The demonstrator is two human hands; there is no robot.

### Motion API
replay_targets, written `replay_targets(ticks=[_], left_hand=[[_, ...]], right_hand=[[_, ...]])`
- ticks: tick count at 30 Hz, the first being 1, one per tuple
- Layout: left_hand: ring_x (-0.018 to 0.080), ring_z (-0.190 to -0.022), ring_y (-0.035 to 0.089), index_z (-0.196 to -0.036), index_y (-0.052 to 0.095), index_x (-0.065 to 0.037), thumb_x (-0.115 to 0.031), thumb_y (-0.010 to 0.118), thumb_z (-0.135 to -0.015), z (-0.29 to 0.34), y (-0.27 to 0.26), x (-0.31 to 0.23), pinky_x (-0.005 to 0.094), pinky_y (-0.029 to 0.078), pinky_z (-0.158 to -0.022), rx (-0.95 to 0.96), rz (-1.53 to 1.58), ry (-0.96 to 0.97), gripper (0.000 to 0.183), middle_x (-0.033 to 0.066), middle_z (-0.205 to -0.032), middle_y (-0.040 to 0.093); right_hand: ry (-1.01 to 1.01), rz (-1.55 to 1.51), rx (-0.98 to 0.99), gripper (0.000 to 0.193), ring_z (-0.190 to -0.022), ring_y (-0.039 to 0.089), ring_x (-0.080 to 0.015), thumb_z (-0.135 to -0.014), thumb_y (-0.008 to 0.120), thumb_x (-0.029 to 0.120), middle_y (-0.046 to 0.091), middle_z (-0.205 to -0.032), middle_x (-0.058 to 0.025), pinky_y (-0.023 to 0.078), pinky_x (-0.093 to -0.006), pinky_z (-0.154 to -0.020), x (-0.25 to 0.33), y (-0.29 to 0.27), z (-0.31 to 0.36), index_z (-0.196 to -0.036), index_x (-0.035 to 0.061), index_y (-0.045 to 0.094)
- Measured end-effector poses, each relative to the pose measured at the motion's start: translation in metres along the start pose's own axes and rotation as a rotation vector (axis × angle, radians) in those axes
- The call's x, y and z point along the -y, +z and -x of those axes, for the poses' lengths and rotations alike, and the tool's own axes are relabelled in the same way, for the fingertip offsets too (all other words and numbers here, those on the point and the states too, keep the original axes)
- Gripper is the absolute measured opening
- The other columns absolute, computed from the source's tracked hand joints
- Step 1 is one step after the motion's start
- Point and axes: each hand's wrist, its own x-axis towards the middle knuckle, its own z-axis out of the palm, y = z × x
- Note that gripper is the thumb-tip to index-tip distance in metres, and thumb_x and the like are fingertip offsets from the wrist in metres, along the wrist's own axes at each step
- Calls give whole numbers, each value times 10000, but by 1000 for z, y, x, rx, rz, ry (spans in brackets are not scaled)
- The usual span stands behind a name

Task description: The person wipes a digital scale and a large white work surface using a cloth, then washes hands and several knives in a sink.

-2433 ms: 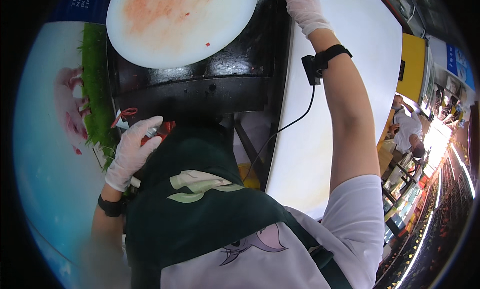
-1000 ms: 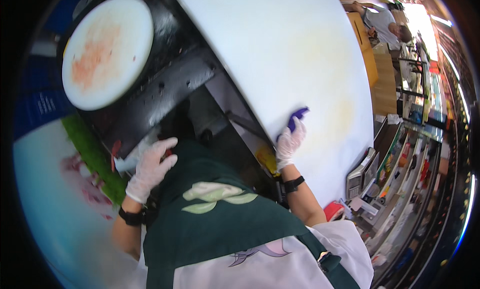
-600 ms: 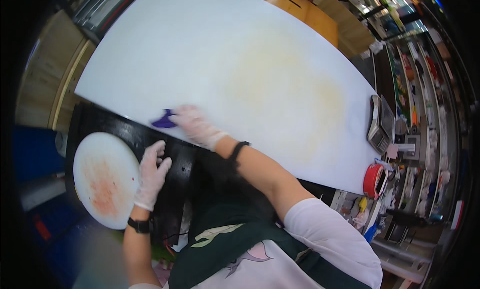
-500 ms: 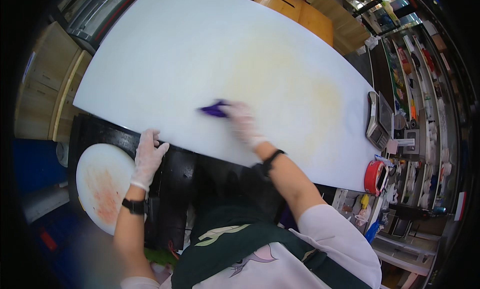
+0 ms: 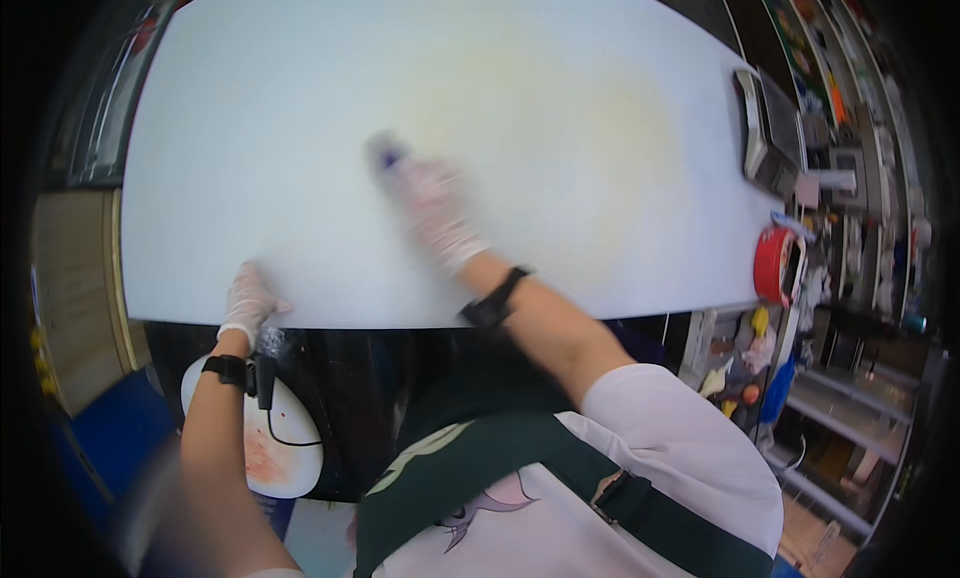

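A purple cloth [image 5: 391, 156] is bunched under my right hand [image 5: 432, 206], which wears a clear glove and presses on the large white board [image 5: 300, 98]. Motion smears the fingers and the cloth, but the fingers close over it. My left hand [image 5: 250, 300], also gloved, rests on the board's near left edge with its thumb apart and nothing held. Faint yellowish staining shows across the board's middle and right part.
Below my left wrist lies a round white cutting board [image 5: 295, 418] with reddish marks. At the board's right edge stand a scale [image 5: 770, 128] and a red round container [image 5: 773, 263]. Loaded shelves [image 5: 850, 228] line the right side.
My right hand and the cloth have swept left and farther across the board. My left hand has shifted left along the near edge. The whole view has turned.
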Motion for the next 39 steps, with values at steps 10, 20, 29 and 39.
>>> replay_targets(ticks=[10, 20, 29, 39], left_hand=[[361, -1149, 618, -1176, 556, 25, -251, 982, -463, -16, -8, -11, 388, 508, -981, 146, -134, -82, 875, 227, -1181, 652], [372, -1142, 622, -1205, 547, 38, -246, 981, -453, -10, -16, -32, 391, 501, -994, 162, -198, -64, 913, 229, -1176, 653], [393, -1169, 594, -1168, 555, 31, -347, 985, -452, -16, 1, 7, 409, 490, -1008, 126, -198, -15, 917, 256, -1202, 629], [311, -1167, 627, -1189, 568, 2, -453, 979, -475, 0, -9, -24, 375, 525, -974, 134, -232, -51, 941, 184, -1191, 654]], right_hand=[[203, -712, -109, 346, -1046, 642, -289, -840, 488, 1, 694, -1115, -120, 509, -397, -943, -194, -84, 51, -1089, 103, 706], [164, -366, 201, 282, -954, 648, -293, -761, 617, 15, 695, -1053, -45, 505, -414, -879, -106, -75, 132, -1006, 124, 704], [925, -1340, 227, 395, -882, 630, -106, -846, 597, 0, 688, -1071, -43, 533, -257, -791, -144, -165, 92, -1232, 41, 667], [1192, 18, -506, 338, -1003, 624, -376, -854, 574, 241, 673, -1063, -213, 478, -476, -869, -420, -104, 60, -1110, 49, 681]])
